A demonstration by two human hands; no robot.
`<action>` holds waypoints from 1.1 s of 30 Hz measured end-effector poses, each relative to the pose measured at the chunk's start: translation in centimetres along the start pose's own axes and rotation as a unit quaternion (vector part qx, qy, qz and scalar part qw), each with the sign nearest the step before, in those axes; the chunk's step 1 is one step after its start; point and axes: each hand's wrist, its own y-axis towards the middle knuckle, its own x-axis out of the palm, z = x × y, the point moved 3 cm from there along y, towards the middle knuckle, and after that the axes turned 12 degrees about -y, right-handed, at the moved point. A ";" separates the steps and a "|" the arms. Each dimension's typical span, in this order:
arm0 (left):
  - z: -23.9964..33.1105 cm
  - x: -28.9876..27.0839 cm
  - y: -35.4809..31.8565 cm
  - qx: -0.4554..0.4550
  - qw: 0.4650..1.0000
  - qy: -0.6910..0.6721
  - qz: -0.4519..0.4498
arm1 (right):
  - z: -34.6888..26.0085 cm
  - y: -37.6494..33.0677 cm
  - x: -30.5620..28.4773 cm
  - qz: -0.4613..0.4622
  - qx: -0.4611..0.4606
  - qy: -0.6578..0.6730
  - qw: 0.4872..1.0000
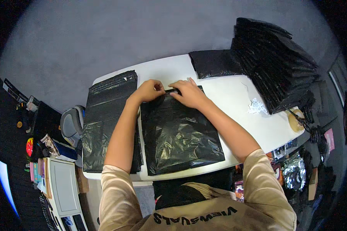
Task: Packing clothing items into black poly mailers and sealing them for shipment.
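Note:
A black plastic bag point(183, 134) lies flat and creased on the white table in front of me. At its far edge, my left hand point(150, 91) is closed, thumb and fingertips pinching the bag's rim. Close beside it, my right hand point(188, 94) grips the same edge, its thumb on the near side and fingers bent over a dark folded strip. The fingertips partly hide that strip. To the left lies a stack of folded black plastic bags point(108, 123), its right side partly behind my left forearm.
On the white table point(235, 100), a large fanned pile of black bags point(272, 65) stands at the far right, beside a flat black bag point(216, 63). Small white scraps point(256, 106) and a tape roll point(295, 120) lie at right. A chair point(71, 125) and white cabinet point(64, 186) stand left.

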 end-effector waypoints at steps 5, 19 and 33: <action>2.4 -1.0 -1.2 0.048 0.998 -0.024 0.016 | 0.0 3.2 -0.8 0.013 -0.078 0.036 0.996; -2.6 -5.6 -7.5 0.006 0.991 -0.048 0.124 | 3.8 1.9 -3.5 0.013 -0.010 0.079 0.997; -5.9 -3.8 -8.5 -0.033 0.949 -0.227 0.215 | 9.4 -1.3 -3.5 0.012 0.103 0.121 0.987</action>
